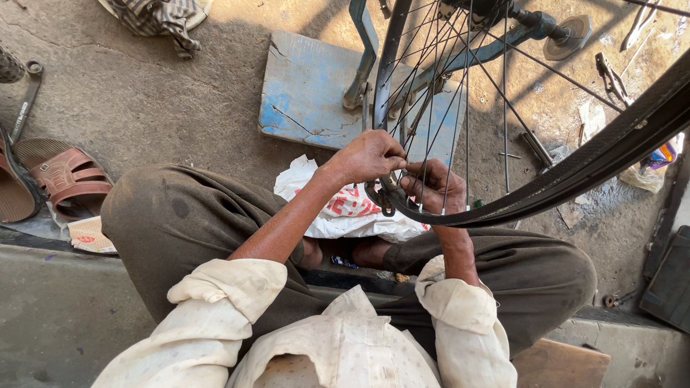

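Seated person. Left hand [368, 158] pinches the metal rim [384, 108] of a spoked bicycle wheel [460, 108], at its near edge above the lap. Right hand [433, 185] grips the black rubber tyre [575, 176] beside it. Crumpled white plastic bag [338, 208] lies beneath; chipped blue board [309, 93] on rough concrete floor [158, 108] beyond; brown sandal [68, 179] at left.

the wheel [546, 179] is cut off by the top and right edges. the left hand [368, 156] fingertips are hidden behind the rim, and what is pinched there cannot be told. the right hand [433, 185] is partly screened by spokes. a sandal [13, 188] is cut by the left edge.
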